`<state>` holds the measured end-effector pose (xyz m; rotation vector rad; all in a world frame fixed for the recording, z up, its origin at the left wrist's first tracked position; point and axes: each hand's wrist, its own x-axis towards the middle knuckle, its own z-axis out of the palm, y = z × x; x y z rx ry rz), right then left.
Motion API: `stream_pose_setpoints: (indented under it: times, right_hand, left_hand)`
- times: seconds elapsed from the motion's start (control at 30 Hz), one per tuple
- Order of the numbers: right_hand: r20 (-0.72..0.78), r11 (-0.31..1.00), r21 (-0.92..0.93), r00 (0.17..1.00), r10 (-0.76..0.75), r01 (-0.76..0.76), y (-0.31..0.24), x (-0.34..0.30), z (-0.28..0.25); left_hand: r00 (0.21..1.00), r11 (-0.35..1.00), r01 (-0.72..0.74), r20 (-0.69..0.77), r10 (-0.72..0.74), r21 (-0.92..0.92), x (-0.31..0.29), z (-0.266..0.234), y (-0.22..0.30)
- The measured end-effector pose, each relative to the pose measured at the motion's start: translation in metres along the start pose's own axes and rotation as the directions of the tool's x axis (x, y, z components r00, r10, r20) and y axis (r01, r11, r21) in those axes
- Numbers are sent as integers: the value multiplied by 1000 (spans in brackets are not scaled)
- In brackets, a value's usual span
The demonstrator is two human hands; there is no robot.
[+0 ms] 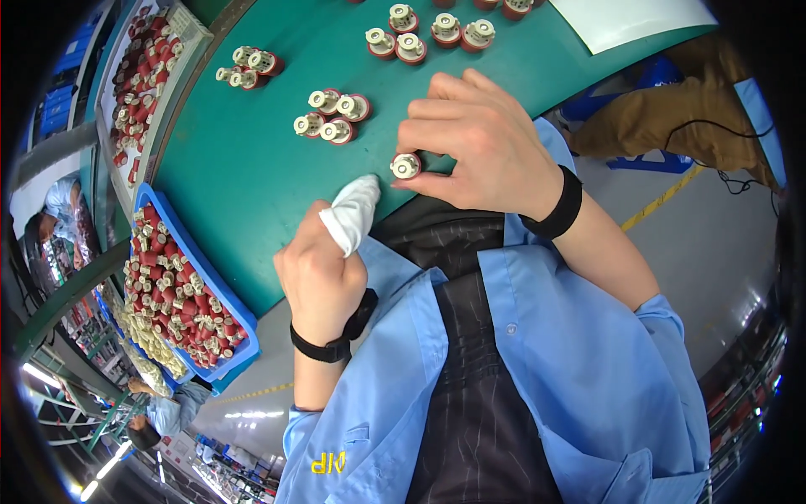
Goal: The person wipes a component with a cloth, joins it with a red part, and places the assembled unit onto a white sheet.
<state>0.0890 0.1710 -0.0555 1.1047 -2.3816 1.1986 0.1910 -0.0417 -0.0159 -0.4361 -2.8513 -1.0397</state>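
Note:
Between the thumb and fingers of my right hand (478,139) is a small red-and-cream lamp holder (406,166), its cream end facing up, just over the near edge of the green table (252,185). My left hand (315,265) is closed, lower and to the left. A crumpled white cloth (351,214) covers its forward finger and points toward the table edge; the curled fingers beneath are largely hidden. Ahead of my hands, a cluster of similar lamp holders (334,116) stands on the table. Another cluster (250,67) lies tilted farther left.
More lamp holders (429,32) stand at the far side, near a white sheet (634,21). On the left, a blue bin (239,315) and a pale tray (191,29) hold heaps of them. A person's brown-clad leg (646,126) is at right; others work at lower left.

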Motion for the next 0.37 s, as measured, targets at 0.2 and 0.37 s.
stream_pose_setpoints:
  times: [0.2,0.37]
  right_hand:
    - [37,1000,1,999,17,-17,-2,-1,-3]
    - [90,1000,13,996,9,-10,0,1,-7]
  left_hand:
    - [995,990,-58,84,47,128,19,6,22]
    - [997,990,41,-68,-32,135,13,-5,-4]
